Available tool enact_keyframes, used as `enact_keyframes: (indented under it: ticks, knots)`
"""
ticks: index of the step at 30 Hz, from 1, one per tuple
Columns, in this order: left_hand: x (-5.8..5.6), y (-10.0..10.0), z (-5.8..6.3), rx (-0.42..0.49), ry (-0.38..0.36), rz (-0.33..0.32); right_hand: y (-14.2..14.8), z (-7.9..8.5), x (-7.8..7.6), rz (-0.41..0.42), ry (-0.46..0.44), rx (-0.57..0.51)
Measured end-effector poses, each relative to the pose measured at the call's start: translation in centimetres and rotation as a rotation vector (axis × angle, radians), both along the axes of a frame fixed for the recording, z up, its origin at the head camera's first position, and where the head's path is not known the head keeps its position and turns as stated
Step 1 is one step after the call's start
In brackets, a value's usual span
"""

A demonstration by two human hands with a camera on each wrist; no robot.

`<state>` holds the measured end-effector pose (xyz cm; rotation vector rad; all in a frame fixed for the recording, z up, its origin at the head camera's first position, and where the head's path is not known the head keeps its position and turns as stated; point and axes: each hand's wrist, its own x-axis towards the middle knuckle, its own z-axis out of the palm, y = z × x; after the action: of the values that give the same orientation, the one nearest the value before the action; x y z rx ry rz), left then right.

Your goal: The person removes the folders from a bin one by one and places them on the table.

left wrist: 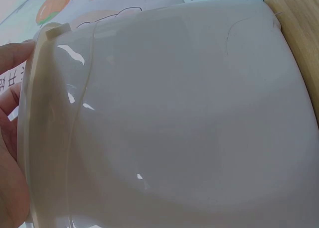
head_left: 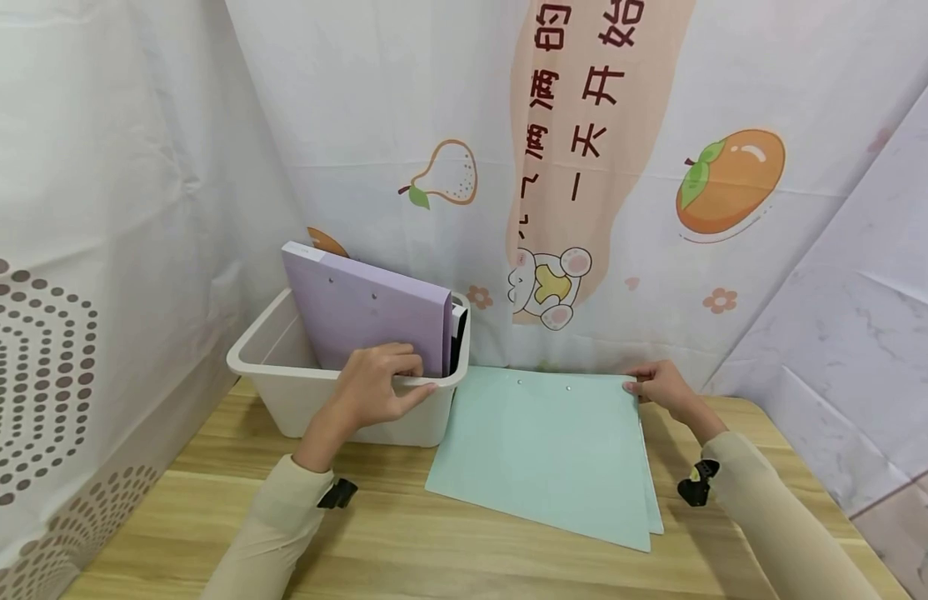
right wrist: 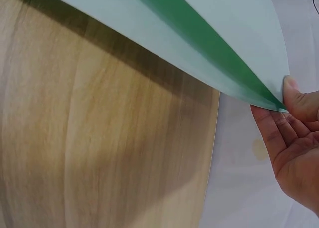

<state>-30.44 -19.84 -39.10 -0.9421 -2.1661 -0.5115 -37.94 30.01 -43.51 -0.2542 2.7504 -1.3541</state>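
Note:
My left hand [head_left: 377, 383] grips the front rim of a white plastic bin [head_left: 284, 379], thumb outside and fingers curled over the edge. The left wrist view is mostly filled by the bin's smooth outer wall [left wrist: 189, 108]. Inside the bin a purple file folder [head_left: 381, 312] leans upright, with a black-and-white edge behind it. To the right lies a mint-green folder [head_left: 546, 450] with two small rivets near its back edge. My right hand [head_left: 662, 387] pinches its back right corner between thumb and fingers. In the right wrist view the folder's covers [right wrist: 239, 39] part slightly, with darker green between them.
The bin and green folder are on a wood-grain table [head_left: 404, 550]. A white printed curtain [head_left: 434, 92] hangs close behind them, and a dotted curtain [head_left: 44, 375] borders the left side. Marbled sheeting [head_left: 846, 333] stands along the right side.

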Motion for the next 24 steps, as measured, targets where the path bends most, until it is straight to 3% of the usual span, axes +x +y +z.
enact_keyframes:
  ticks: [24]
  knots:
    - [0.07,-0.01,0.02,0.006,-0.006,0.007,0.3,-0.6,0.24,0.024,-0.023,0.01]
